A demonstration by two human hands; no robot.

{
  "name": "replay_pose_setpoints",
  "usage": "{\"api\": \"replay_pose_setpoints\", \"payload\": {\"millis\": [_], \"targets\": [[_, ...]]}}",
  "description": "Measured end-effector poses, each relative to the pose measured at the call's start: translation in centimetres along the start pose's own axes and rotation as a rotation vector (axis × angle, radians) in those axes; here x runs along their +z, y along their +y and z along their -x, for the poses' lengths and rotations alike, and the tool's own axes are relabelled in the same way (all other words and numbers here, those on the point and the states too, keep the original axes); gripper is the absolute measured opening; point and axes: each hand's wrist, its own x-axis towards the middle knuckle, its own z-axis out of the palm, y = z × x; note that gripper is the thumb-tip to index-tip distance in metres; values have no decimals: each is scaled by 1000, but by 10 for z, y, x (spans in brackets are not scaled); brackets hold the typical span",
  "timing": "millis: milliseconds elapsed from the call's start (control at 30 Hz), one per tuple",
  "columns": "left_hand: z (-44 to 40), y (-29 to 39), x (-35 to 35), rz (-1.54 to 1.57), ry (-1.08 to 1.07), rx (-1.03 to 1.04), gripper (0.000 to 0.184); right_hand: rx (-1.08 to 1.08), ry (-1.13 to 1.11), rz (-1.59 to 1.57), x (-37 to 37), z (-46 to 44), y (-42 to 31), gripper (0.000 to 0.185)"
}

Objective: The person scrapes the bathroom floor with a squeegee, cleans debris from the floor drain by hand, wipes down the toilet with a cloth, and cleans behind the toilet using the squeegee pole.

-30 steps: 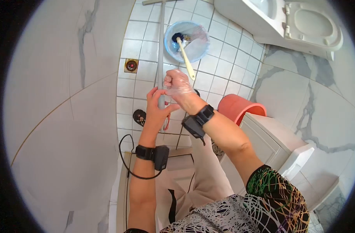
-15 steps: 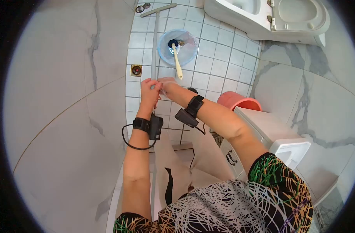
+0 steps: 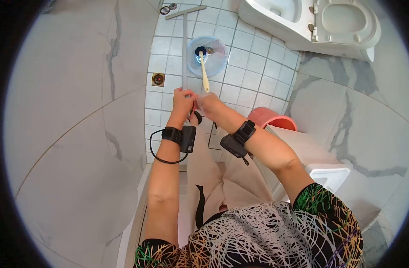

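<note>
A floor squeegee (image 3: 185,49) with a long grey handle lies lengthwise in view, its blade at the far end. My left hand (image 3: 183,101) is closed around the near part of that handle. Right beside it, my right hand (image 3: 209,103) is curled in toward the left fingers, with a clear, plastic-like film about it. What its fingers hold is hidden. Something thin and reddish shows between the hands. Just beyond them is a lined blue bin (image 3: 219,67). A brush (image 3: 205,76) with a cream handle and dark head stands tilted in it, its handle end near my right hand.
A white toilet (image 3: 298,31) stands at the far right, lid raised. A red bucket (image 3: 276,119) lies beside a white cabinet (image 3: 298,147) on the right. Floor drains (image 3: 158,79) show at the left, along a marbled wall (image 3: 79,111). White tiles (image 3: 240,58) cover the floor.
Both hands have shifted slightly to the right in view, and the right hand is a little farther from the left. The whole scene has shifted slightly with the camera.
</note>
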Motion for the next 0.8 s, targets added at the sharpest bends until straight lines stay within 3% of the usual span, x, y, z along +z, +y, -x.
{"api": "replay_pose_setpoints", "payload": {"millis": [67, 133, 200, 300, 433, 500, 633, 800], "targets": [[-5, -24, 11, -210, 114, 255, 5, -15, 48, 107, 4, 0, -12, 10], [1, -15, 6, -187, 154, 269, 4, -72, 81, 208, 13, 5, -12, 12], [6, 10, 0, 126, 68, -35, 5, 27, 106, 44, 7, -19, 5, 12], [-2, 14, -8, 97, -44, -28, 8, -39, -9, -15, 23, 11, -17, 16], [-17, 1, -23, -104, 71, 112, 6, -180, -242, 105, 46, 36, -40, 25], [-23, -2, -35, -31, -12, 7, 9, -265, -138, 298, 43, 40, -45, 23], [-13, 36, -50, 257, -102, -167, 21, -392, 89, 174, 18, 22, -69, 18], [-22, 42, -43, 305, -95, -179, 21, -139, 1, -1, -22, 9, -112, 14]]}}
